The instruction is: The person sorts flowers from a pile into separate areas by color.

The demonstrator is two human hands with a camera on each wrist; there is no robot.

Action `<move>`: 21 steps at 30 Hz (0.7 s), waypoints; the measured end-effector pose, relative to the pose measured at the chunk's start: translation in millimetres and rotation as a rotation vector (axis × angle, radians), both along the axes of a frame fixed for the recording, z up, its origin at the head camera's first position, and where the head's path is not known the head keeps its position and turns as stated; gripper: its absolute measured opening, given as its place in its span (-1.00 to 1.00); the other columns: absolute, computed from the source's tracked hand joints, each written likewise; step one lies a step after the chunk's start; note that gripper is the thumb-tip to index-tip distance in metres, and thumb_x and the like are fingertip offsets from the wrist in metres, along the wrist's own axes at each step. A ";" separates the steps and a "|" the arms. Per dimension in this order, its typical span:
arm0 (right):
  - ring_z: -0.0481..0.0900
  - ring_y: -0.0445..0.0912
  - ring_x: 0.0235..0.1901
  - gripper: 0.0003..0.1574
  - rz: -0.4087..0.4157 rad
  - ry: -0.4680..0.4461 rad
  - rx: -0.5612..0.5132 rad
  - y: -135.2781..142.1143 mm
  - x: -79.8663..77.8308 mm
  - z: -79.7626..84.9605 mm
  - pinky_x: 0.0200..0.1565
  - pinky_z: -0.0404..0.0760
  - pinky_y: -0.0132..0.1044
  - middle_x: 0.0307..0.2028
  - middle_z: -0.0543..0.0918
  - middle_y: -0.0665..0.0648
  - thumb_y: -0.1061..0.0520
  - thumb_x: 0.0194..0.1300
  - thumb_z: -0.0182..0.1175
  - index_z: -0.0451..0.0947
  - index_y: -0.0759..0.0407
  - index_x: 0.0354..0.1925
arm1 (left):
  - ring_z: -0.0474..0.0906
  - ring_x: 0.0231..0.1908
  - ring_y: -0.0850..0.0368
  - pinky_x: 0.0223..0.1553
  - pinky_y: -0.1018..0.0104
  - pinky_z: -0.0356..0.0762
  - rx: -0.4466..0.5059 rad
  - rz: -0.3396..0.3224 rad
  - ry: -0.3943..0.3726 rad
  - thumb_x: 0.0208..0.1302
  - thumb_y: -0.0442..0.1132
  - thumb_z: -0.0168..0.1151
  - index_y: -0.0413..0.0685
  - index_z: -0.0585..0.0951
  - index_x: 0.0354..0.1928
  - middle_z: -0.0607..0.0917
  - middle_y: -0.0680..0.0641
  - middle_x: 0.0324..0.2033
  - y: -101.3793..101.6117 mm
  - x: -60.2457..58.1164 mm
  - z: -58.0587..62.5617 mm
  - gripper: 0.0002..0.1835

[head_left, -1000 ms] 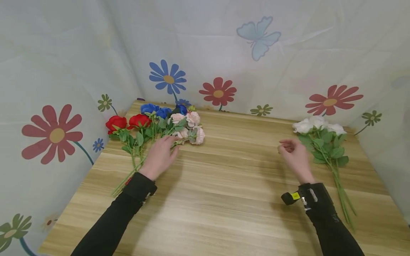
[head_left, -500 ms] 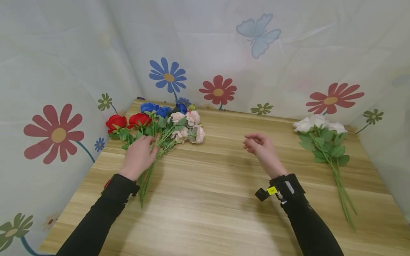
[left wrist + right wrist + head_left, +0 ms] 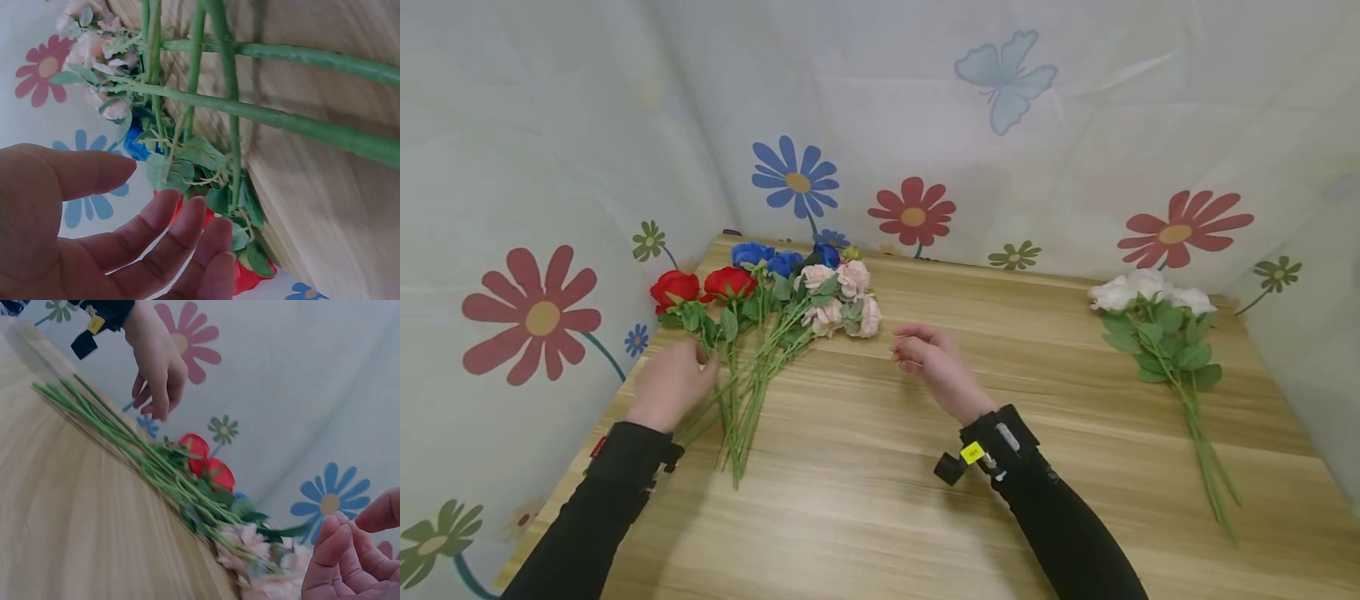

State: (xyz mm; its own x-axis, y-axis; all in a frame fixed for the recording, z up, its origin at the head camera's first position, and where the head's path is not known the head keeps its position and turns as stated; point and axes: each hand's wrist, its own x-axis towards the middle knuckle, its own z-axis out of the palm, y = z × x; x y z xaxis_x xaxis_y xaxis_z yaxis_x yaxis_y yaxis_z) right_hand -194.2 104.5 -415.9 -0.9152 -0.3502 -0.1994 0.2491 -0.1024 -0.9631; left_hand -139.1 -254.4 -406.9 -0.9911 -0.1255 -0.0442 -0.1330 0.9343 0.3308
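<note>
My left hand [image 3: 672, 383] is over the stems of two red roses [image 3: 728, 285] on the left side of the table. In the left wrist view its thumb stands apart from its loosely bent fingers [image 3: 178, 231], with nothing between them. Stems [image 3: 269, 115] cross beyond that hand. My right hand [image 3: 938, 371] hovers right of the pink flowers [image 3: 853, 279], holding nothing, fingers loosely curled with the thumb near them. Blue flowers [image 3: 785, 263] lie behind the pink ones, and the green stems [image 3: 748, 417] of the bunch fan toward me.
White flowers [image 3: 1112, 293] with long green stems [image 3: 1202, 450] lie at the right of the wooden table [image 3: 850, 517]. A pale curtain [image 3: 880, 100] printed with flowers and a butterfly closes off the back and sides.
My left hand has moved left and toward me, from the pink flowers to the red roses' stems. My right hand has moved left, away from the white flowers.
</note>
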 end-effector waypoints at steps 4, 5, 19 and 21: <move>0.55 -0.15 -0.20 -0.74 0.034 -0.016 -0.023 -16.9 5.7 -2.4 -0.10 0.58 -0.41 -0.24 0.56 0.00 0.22 0.53 -0.01 0.40 0.29 0.11 | 0.28 -0.70 0.13 -0.65 0.33 0.15 0.012 -0.004 -0.107 0.47 -0.06 0.06 -0.06 0.41 -0.70 0.31 0.06 -0.76 -6.4 3.5 -2.4 -0.49; 0.55 -0.16 -0.21 -0.74 0.040 -0.014 -0.026 -20.1 7.2 -2.4 -0.11 0.58 -0.41 -0.24 0.56 -0.01 0.23 0.53 -0.01 0.40 0.30 0.11 | 0.24 -0.71 0.15 -0.65 0.34 0.11 0.019 -0.006 -0.132 0.48 -0.05 0.04 0.00 0.35 -0.75 0.25 0.09 -0.78 -7.7 3.9 -3.7 -0.45; 0.56 -0.21 -0.30 -0.81 0.081 -0.013 -0.031 -28.6 11.7 -5.5 -0.18 0.56 -0.43 -0.27 0.59 0.02 0.26 0.50 0.00 0.43 0.26 0.03 | 0.15 -0.69 0.21 -0.58 0.34 0.13 0.129 -0.052 -0.276 0.43 -0.02 0.07 0.13 0.24 -0.77 0.17 0.15 -0.77 -17.3 -7.6 -23.1 -0.46; 0.56 -0.22 -0.30 -0.76 0.085 -0.012 -0.020 -28.2 12.2 -5.5 -0.17 0.56 -0.43 -0.26 0.59 0.02 0.25 0.50 0.00 0.41 0.32 0.08 | 0.14 -0.69 0.22 -0.58 0.34 0.13 0.151 -0.053 -0.272 0.42 -0.02 0.09 0.14 0.24 -0.77 0.16 0.16 -0.77 -19.3 -9.6 -26.0 -0.45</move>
